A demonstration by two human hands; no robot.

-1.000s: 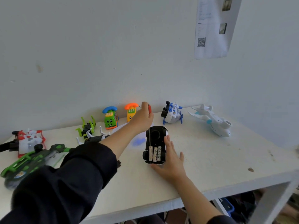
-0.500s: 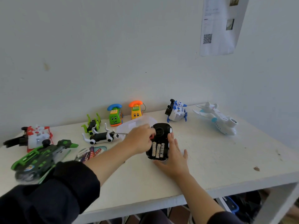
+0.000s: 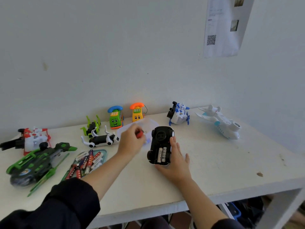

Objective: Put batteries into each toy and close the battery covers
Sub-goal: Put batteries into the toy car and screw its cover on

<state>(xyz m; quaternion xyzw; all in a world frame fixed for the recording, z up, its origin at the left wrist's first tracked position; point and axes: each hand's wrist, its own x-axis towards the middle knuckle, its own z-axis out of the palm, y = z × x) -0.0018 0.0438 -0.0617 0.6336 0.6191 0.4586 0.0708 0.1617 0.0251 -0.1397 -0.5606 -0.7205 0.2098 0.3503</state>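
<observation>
— Batteries [image 3: 161, 154] sit in the upturned black car [image 3: 160, 146] mid-worktop [image 3: 214, 171], cover off?
— Yes. Right hand [image 3: 177, 160] lies flat alongside; left hand [image 3: 131, 142], at nine o'clock, grips something red. Other toys look untouched.

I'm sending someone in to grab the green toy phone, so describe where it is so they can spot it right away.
Look along the back edge of the white table, against the wall. Near the middle stand two small toy phones on wheels, side by side. The green toy phone is the left one: a green body with a smiling face and a blue handset on top, while its neighbour, the yellow toy phone, carries an orange handset.
</observation>
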